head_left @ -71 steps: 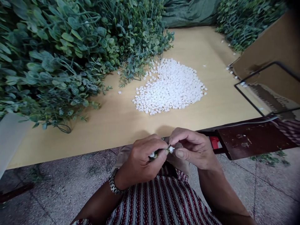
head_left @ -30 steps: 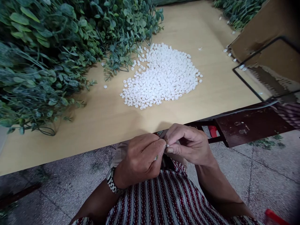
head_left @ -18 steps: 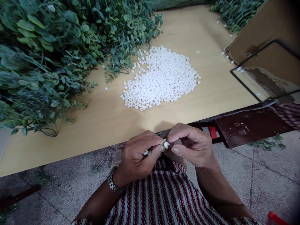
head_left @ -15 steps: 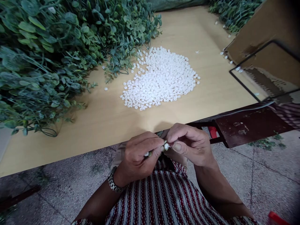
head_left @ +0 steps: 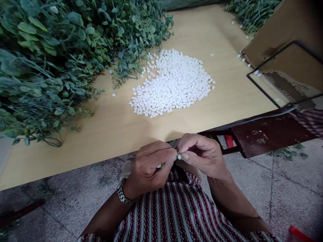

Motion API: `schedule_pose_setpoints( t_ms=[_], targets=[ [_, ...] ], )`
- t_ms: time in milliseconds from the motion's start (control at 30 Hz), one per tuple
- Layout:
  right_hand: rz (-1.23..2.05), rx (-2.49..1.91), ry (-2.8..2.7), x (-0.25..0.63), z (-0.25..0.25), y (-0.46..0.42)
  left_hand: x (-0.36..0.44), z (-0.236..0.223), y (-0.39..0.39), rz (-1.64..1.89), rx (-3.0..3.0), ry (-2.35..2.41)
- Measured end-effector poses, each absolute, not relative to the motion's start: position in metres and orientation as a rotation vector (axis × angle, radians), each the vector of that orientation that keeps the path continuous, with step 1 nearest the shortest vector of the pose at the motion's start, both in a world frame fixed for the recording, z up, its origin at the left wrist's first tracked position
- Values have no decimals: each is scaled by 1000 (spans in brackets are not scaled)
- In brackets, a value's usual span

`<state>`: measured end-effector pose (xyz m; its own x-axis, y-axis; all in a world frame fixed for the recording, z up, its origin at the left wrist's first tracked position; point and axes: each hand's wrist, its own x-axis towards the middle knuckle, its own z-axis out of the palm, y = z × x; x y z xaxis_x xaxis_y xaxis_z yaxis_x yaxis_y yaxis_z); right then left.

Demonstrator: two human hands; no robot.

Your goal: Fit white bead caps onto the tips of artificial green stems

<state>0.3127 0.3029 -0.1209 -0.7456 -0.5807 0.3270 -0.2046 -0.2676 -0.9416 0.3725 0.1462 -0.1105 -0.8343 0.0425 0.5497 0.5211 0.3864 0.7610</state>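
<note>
In front of the table edge my two hands meet at the fingertips. My left hand, with a metal watch at its wrist, is closed in a pinch on a small artificial sprig. One small white flower piece shows on the sprig between the hands, and a second white bit peeks out below my left fingers. Thumb and forefinger of my right hand pinch at the sprig's tip, touching the white piece. Most of the sprig is hidden by the fingers.
A heap of small white pieces lies mid-table. Artificial greenery piles up at the left, with more greenery at the far right. A cardboard box and a black wire frame stand at the right, above a dark red bench.
My right hand has moved slightly left, so its thumb and forefinger now close at the white piece. My left hand has barely moved.
</note>
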Motion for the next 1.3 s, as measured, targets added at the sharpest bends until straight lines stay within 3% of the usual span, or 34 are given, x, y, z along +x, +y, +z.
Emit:
schedule_pose_setpoints(
  t_ms=[500,1100,1200,1300],
  targets=[
    [-2181,-1038,1650,319,-119,304,370,-126,144,-1911,-515,-1824],
    [-2159,-1310,1822,330,-103,294,375,-133,141,-2187,-494,-1646],
    [-2182,-1315,1832,327,-104,300,379,-130,141,-2203,-515,-1776],
    [-2207,-1252,1941,321,-111,315,379,-143,144,-2119,-396,-2375]
  ],
)
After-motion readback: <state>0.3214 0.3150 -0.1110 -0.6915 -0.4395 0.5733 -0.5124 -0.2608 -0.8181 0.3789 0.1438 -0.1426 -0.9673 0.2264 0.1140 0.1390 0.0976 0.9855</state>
